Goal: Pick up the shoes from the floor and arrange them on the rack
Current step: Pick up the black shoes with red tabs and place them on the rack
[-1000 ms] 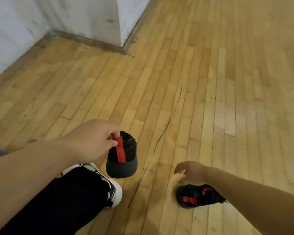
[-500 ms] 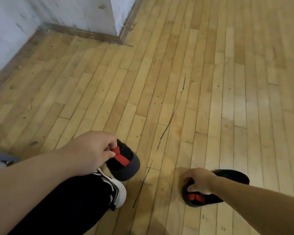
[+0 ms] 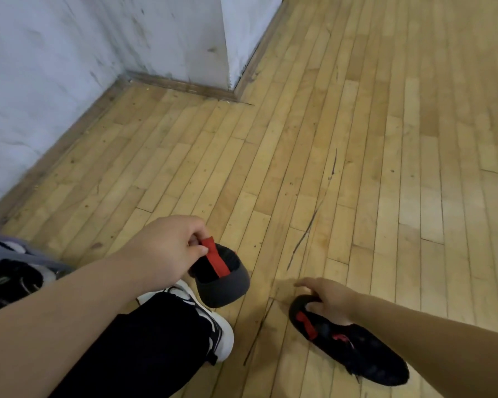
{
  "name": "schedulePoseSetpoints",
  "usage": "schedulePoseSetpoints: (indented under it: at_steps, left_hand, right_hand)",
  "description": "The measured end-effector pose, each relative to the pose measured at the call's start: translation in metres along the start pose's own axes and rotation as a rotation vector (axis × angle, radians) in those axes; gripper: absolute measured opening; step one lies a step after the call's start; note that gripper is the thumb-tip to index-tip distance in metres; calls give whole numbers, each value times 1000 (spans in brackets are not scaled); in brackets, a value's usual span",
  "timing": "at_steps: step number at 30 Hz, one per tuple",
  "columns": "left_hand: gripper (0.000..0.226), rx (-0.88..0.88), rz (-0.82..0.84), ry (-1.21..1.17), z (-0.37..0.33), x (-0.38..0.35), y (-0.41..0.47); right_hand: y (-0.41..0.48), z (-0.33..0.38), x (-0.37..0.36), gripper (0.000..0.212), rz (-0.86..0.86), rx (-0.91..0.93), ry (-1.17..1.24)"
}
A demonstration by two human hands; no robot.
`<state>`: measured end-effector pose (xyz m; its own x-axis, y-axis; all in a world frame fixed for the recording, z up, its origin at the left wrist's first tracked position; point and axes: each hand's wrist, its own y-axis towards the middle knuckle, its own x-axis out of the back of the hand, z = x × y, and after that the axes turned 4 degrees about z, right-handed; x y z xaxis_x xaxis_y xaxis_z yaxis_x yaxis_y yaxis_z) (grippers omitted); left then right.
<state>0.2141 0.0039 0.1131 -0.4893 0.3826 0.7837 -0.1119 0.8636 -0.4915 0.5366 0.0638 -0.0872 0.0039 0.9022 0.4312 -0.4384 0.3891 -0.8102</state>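
My left hand point(image 3: 167, 251) pinches the red heel tab of a black shoe point(image 3: 223, 282), which hangs heel-up above the floor with its dark grey sole facing me. A second black shoe point(image 3: 354, 349) with red marks lies on the wooden floor at the lower right, its toe pointing toward the bottom right. My right hand point(image 3: 328, 297) is on its heel end, with fingers curled into the collar and the forefinger sticking out to the left.
My own foot in a white and black sneaker point(image 3: 216, 334) stands just under the hanging shoe. Dark shoes on a grey frame point(image 3: 15, 271) show at the left edge. A white wall with a jutting corner point(image 3: 227, 53) and baseboard closes off the far left.
The shoe under my right hand has swung round, so its toe now points to the bottom right. My left hand keeps its pinch on the hanging shoe. The camera has tilted up.
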Motion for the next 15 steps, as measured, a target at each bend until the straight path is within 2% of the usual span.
schedulePoseSetpoints:
  at_steps: [6, 9, 15]
  left_hand:
    - [15, 76, -157, -123, 19, 37, -42]
    - [14, 113, -303, -237, 30, 75, -76]
    - [29, 83, -701, -569, 64, 138, -179]
  right_hand:
    - [-25, 93, 57, 79, -103, 191, -61]
    - [-47, 149, 94, 76, -154, 256, -47]
    - [-121, 275, 152, 71, -358, 484, 299]
